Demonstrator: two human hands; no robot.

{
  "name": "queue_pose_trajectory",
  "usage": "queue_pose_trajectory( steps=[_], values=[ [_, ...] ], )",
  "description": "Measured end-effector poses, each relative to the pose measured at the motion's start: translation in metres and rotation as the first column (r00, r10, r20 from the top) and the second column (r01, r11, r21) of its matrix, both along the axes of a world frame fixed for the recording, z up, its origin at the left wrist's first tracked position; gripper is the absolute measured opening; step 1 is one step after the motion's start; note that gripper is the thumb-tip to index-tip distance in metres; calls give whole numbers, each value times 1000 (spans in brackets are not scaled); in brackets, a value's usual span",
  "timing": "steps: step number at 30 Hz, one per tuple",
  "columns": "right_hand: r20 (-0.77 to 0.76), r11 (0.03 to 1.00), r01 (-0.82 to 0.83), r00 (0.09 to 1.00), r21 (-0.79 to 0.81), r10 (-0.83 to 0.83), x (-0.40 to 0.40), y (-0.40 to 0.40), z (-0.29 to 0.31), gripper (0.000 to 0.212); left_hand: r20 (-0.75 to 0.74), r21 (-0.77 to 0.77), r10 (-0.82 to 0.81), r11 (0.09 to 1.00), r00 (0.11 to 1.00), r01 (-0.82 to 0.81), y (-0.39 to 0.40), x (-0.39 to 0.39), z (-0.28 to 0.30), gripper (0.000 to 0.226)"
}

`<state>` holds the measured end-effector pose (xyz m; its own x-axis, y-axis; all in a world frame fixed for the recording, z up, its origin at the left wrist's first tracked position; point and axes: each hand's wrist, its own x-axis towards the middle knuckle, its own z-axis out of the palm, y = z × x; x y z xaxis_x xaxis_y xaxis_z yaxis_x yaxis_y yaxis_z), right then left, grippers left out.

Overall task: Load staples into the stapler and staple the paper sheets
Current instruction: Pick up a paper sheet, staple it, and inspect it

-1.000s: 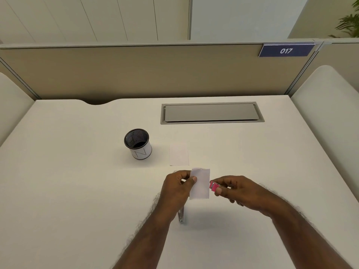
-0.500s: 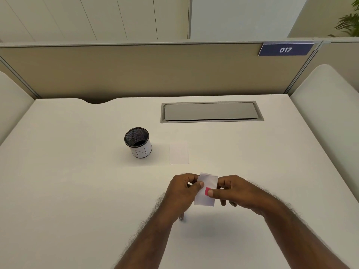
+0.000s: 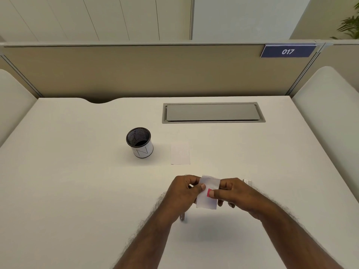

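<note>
Near the worktop's point(image 3: 77, 191) front edge, the left hand point(image 3: 182, 193) pinches the sheets point(image 3: 208, 199), long axis front-to-back. The right hand point(image 3: 236, 193) pinches the pink stapler point(image 3: 208, 192) onto them, nose pointing left.

Office cubicle: beige partition panels point(image 3: 136, 70) across upper frame, blue number plate "017" point(image 3: 287, 51) upper right, white desk point(image 3: 77, 191) with grey cable hatch point(image 3: 213, 113), mesh pen cup point(image 3: 140, 142) center-left.

White tabletop point(image 3: 77, 191); tan partition point(image 3: 136, 70) behind it, sign "017" point(image 3: 288, 51) at partition's right end; panelled wall point(image 3: 97, 16) beyond.
</note>
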<state>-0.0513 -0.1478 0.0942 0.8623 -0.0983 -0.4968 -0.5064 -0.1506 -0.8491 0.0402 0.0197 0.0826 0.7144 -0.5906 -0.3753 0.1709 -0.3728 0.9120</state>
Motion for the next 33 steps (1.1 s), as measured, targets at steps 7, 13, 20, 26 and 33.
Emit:
queue_pose_trajectory(
  steps=[7, 13, 20, 26, 33],
  values=[
    [32, 997, 61, 998, 50, -63, -1, 2, -1, 14, -51, -34, -18, 999, 999, 16, 1, -1, -1, 16],
    [9, 1000, 15, 1000, -5, -15, -3, 3, -6, 22, -16, 6, 26, 1000, 1000, -26, 0, 1, -8, 14],
    [-36, 966, 250, 968, 63, -249, -14, -7, -20, 28, -46, 11, 183, 983, 982, -183, 4, 7, -15, 13],
    [1, 866, 342, 930, -366, -367, -25, 6, -64, 23, -155, -48, 265, 960, 952, -275, 7, 10, -15, 9],
    [-15, 665, 185, 959, -724, -284, -33, 29, -97, 30, -339, -176, 261, 926, 904, -334, 7, 9, -9, 8]
  ],
)
